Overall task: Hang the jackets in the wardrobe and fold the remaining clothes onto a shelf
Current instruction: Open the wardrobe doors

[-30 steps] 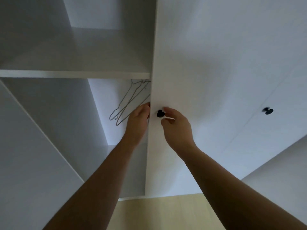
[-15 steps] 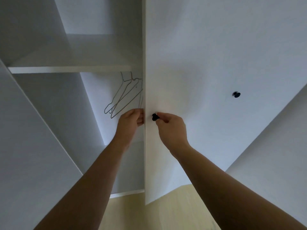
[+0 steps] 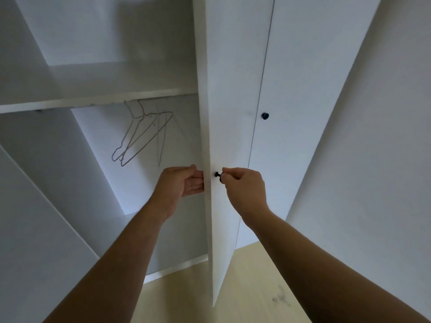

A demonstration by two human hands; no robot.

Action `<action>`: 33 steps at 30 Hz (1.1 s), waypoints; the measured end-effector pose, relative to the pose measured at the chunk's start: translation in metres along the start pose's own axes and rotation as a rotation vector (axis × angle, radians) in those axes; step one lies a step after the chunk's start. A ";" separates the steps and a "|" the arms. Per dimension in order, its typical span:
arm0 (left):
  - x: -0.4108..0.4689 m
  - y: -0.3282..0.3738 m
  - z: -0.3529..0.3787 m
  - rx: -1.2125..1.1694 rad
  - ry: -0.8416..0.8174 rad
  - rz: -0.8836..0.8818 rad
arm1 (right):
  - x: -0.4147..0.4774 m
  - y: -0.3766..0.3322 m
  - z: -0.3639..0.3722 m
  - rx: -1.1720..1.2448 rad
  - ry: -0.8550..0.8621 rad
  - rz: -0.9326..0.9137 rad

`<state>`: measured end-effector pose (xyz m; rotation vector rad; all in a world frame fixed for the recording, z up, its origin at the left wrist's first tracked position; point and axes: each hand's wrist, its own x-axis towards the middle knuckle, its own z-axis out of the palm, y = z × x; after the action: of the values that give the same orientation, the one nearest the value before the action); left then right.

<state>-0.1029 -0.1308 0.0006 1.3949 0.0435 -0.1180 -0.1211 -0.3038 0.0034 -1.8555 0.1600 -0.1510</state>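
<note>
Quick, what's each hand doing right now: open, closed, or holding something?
Left hand: at the wardrobe door edge, fingertips hidden behind it; grip cannot be told.
Right hand: closed, pinching the door's black knob.
</note>
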 end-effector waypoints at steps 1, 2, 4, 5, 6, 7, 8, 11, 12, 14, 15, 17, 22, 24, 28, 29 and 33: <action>-0.003 0.000 0.010 0.011 -0.038 -0.006 | -0.003 0.003 -0.011 0.003 0.019 0.005; -0.005 -0.002 0.021 0.032 -0.077 -0.012 | -0.006 0.007 -0.022 0.007 0.040 0.010; -0.007 -0.005 0.042 0.067 -0.148 -0.023 | -0.010 0.014 -0.044 0.015 0.087 0.023; -0.007 -0.007 0.051 0.074 -0.183 -0.031 | -0.011 0.017 -0.053 0.018 0.109 0.034; -0.007 -0.008 0.060 0.073 -0.224 -0.043 | -0.012 0.020 -0.063 0.025 0.130 0.046; -0.006 -0.010 0.069 0.065 -0.264 -0.059 | -0.013 0.022 -0.071 0.037 0.148 0.057; -0.005 -0.012 0.077 0.054 -0.302 -0.076 | -0.014 0.024 -0.079 0.053 0.165 0.066; 0.003 -0.017 0.099 0.033 -0.389 -0.120 | -0.015 0.031 -0.099 0.093 0.212 0.095; 0.007 -0.018 0.107 0.024 -0.405 -0.138 | -0.015 0.033 -0.105 0.102 0.229 0.104; 0.013 -0.019 0.124 -0.015 -0.415 -0.192 | -0.013 0.036 -0.118 0.126 0.264 0.128; 0.016 -0.019 0.133 -0.041 -0.418 -0.225 | -0.012 0.037 -0.124 0.138 0.277 0.142; 0.022 -0.019 0.150 -0.084 -0.432 -0.275 | -0.011 0.038 -0.137 0.161 0.307 0.166; 0.038 -0.024 0.189 -0.106 -0.516 -0.303 | -0.010 0.047 -0.166 0.188 0.427 0.201; 0.045 -0.027 0.204 -0.106 -0.532 -0.296 | -0.008 0.053 -0.176 0.187 0.442 0.197; 0.059 -0.033 0.232 -0.105 -0.522 -0.287 | -0.004 0.058 -0.197 0.182 0.432 0.183; 0.063 -0.035 0.237 -0.104 -0.520 -0.286 | -0.003 0.057 -0.200 0.181 0.424 0.196; 0.071 -0.037 0.246 -0.087 -0.520 -0.273 | -0.002 0.056 -0.206 0.113 0.407 0.187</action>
<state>-0.0457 -0.3829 0.0003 1.2301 -0.1921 -0.6939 -0.1627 -0.5127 0.0086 -1.6687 0.5923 -0.3984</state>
